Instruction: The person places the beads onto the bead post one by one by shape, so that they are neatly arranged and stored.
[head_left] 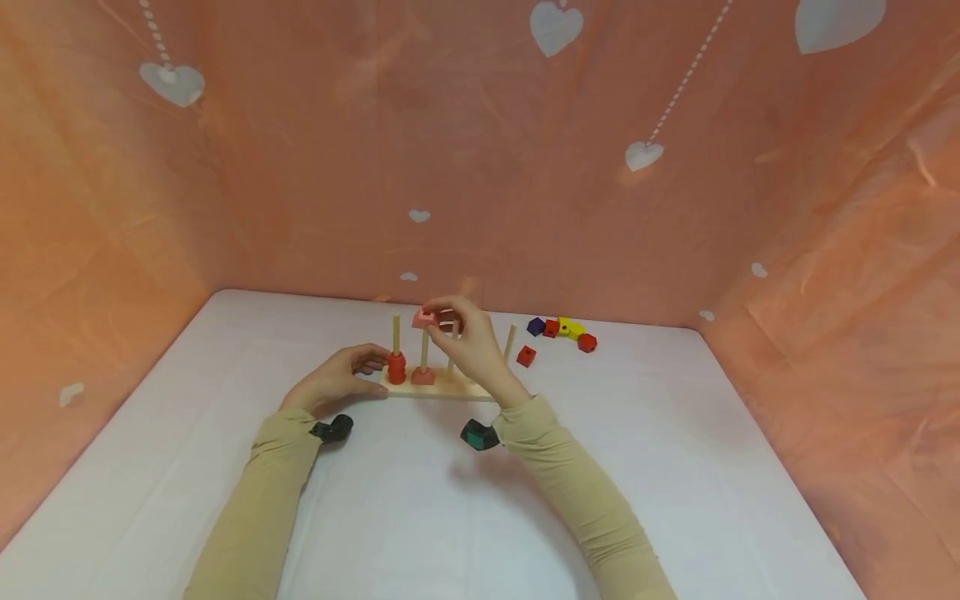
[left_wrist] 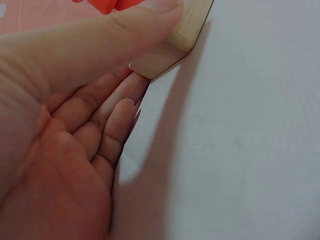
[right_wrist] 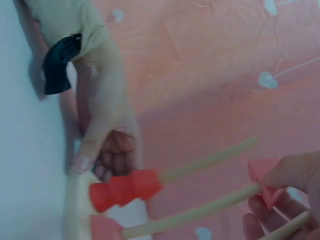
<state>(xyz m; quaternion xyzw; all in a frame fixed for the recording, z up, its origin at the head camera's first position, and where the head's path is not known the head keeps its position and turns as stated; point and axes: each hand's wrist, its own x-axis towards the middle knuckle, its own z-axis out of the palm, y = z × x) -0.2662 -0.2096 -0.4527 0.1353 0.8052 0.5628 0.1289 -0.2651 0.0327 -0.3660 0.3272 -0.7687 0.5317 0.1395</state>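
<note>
A wooden peg stand (head_left: 450,395) lies on the table, its left end held by my left hand (head_left: 337,377). In the left wrist view the thumb (left_wrist: 125,32) lies over the base's end and curled fingers reach its edge. Red rounded beads (head_left: 396,368) are stacked on the leftmost peg. At the foot of the second peg sits a pinkish-red block (head_left: 423,377). My right hand (head_left: 468,342) pinches a similar pink block (head_left: 423,319) at the top of that peg; in the right wrist view the peg's tip (right_wrist: 255,189) meets this block (right_wrist: 262,172).
Right of the stand lie a lone red block (head_left: 527,356), a dark blue block (head_left: 536,327), a yellow block (head_left: 565,327) and a few more red and yellow ones. Dark wrist devices (head_left: 480,435) hang under both sleeves. A heart-patterned pink curtain (head_left: 337,183) surrounds the table.
</note>
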